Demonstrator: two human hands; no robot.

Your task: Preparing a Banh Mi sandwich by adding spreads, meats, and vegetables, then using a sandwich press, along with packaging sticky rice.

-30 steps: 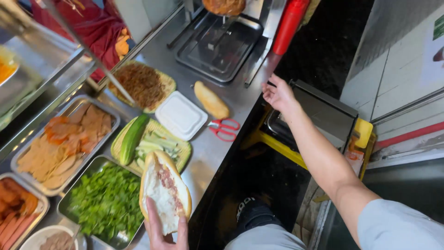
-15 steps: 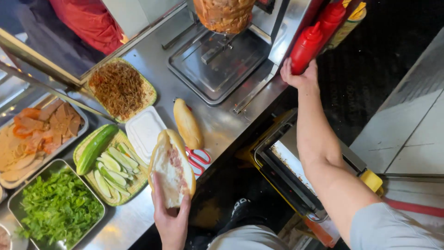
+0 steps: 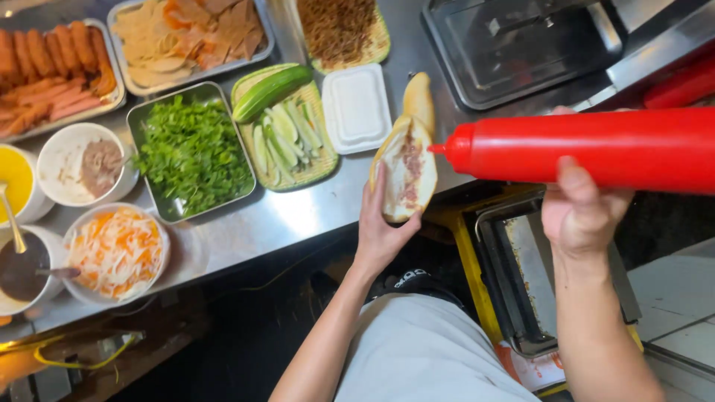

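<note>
Right at the centre of the frame, the split bread roll [image 3: 406, 175] lies open in the left hand [image 3: 381, 227], fingers curled around its underside, with a reddish-brown filling showing along the cut. The roll hangs over the front edge of the steel surface [image 3: 298, 216]. Pointing at it from the right is the nozzle of a large red squeeze bottle [image 3: 588, 149], held level by the right hand [image 3: 577, 216], whose thumb lies across the bottle's near side; the tip sits just beside the open bread.

Just above the roll, a second, whole roll [image 3: 418, 97] lies on the surface, beside a white foam tray [image 3: 356, 108]. Left of that, a woven basket [image 3: 316, 160] holds a whole cucumber [image 3: 272, 91] and cucumber strips. Further left a metal tray of green herbs [image 3: 194, 152] sits on the surface. Along the top edge are a tray of sliced cold meat [image 3: 190, 33], a tray of sausages [image 3: 52, 74] and a basket of shredded brown meat [image 3: 342, 30]. At lower left stands a bowl of pickled carrot and radish [image 3: 115, 249], with a bowl of brownish paste [image 3: 86, 164] above it. A dark metal tray [image 3: 514, 45] occupies the upper right.
</note>
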